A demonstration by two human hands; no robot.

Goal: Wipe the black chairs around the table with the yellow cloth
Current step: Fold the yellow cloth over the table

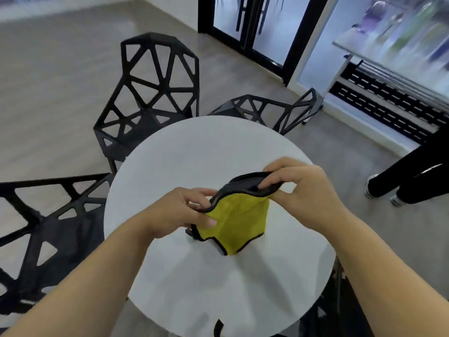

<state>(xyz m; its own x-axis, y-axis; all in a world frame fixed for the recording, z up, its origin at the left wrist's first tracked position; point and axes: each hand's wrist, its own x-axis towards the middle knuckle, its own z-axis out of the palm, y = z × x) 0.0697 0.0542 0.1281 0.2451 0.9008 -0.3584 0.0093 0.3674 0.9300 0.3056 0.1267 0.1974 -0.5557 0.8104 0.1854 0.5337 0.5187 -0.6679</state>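
Observation:
Both hands hold the yellow cloth (239, 223) with its black edging and dark grey reverse just above the round white table (201, 152). My left hand (181, 211) pinches its left edge; my right hand (300, 190) grips the upper right corner. Three black lattice chairs stand around the table: one at the far left (155, 86), one at the far right (269, 109), tucked partly under the tabletop, and one at the near left (46, 227).
Another person's black-trousered legs and shoes (401, 183) stand on the floor at the right. A glass-topped stand (379, 57) and a black vent grille (388, 103) line the window wall at the far right. Black-framed glass doors (247, 25) are behind the chairs.

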